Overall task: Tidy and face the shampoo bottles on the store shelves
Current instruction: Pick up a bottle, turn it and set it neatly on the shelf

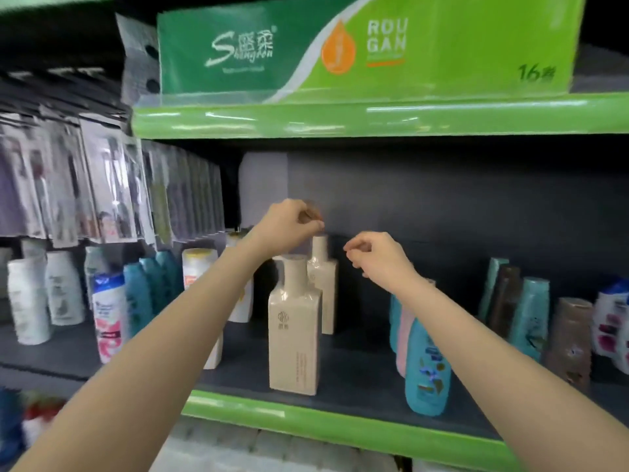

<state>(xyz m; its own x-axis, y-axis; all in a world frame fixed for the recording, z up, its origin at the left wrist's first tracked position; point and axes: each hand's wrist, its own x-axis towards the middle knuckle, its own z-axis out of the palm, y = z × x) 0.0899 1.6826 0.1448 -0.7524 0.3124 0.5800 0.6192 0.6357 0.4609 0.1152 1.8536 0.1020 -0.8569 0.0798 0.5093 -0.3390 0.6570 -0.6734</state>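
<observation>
Two bare arms reaching into the middle shelf. Left hand raised just above the cap of the rear beige bottle, fingers curled, with something small and brownish seemingly pinched at the fingertips; too blurred to name, so grip on it uncertain. Right hand just right of the same bottle's neck, fingers loosely curled, thumb and forefinger near each other, grasping nothing visible. Front beige bottle upright near the shelf lip, label outward, directly ahead of the rear one. Teal bottles to the right, white and blue ones to the left, hanging packets upper left, green tissue pack above.

Likely step: bringing the rear bottle forward and squaring it. Best done by grasping the neck or shoulders, keeping it upright, sliding rather than lifting, label turned outward, close behind the front bottle, without knocking the neighbours.
</observation>
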